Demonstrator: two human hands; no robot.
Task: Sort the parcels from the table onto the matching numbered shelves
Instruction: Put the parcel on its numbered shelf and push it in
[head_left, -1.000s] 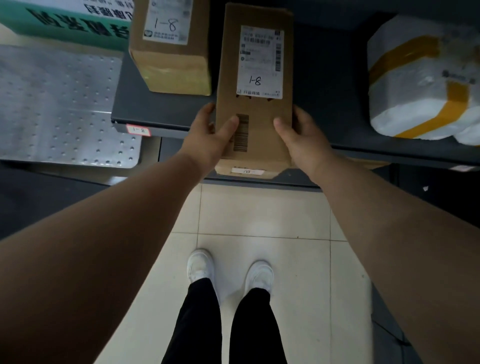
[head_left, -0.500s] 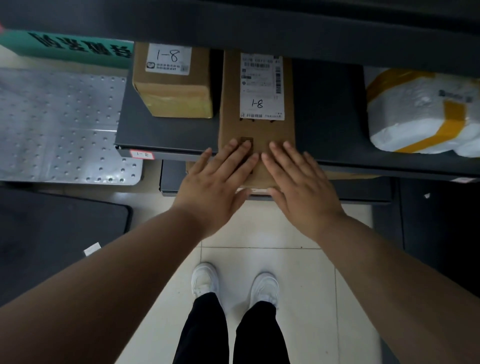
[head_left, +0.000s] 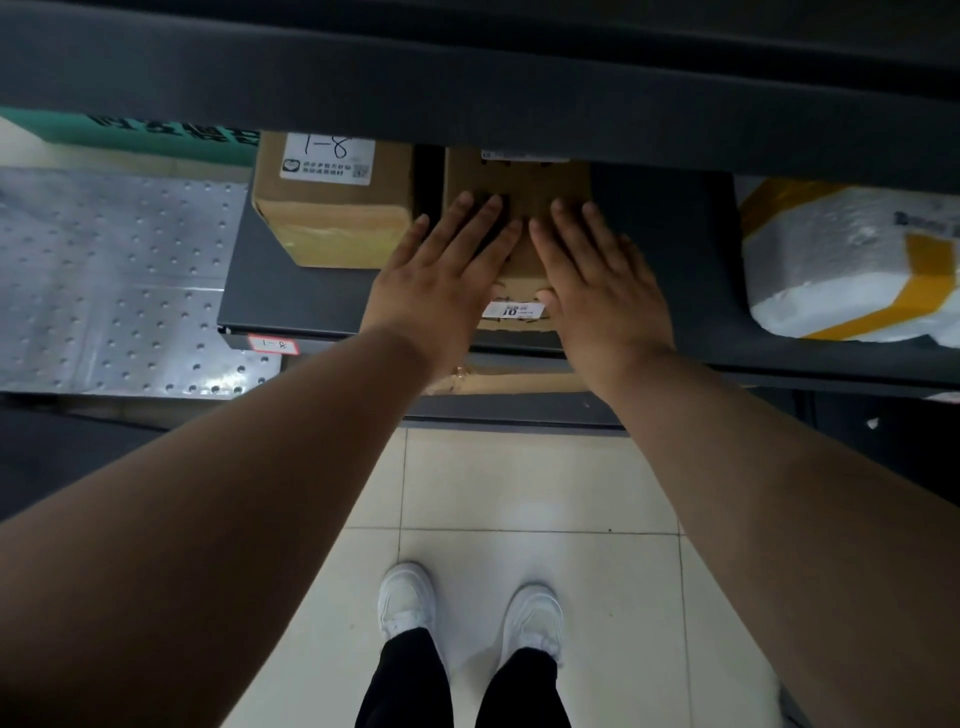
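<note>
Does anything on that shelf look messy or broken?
Nothing stands out. Both hands lie flat on the long box, which sits straight on the shelf tagged 1-8, beside the other 1-8 box. The white parcel looks lumpy, with yellow tape, but not torn.

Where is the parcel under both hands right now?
The cardboard parcel lies flat on the dark shelf tagged 1-8, centre of view, between the 1-8 box and the white foam parcel.

We see bare dark grey shelf (head_left: 660, 249) between the flat brown cardboard parcel (head_left: 519, 182) and the white foam box (head_left: 852, 260). The squat brown carton (head_left: 332, 208) crowds its left, and the upper shelf edge (head_left: 467, 88) hangs low overhead.
</note>
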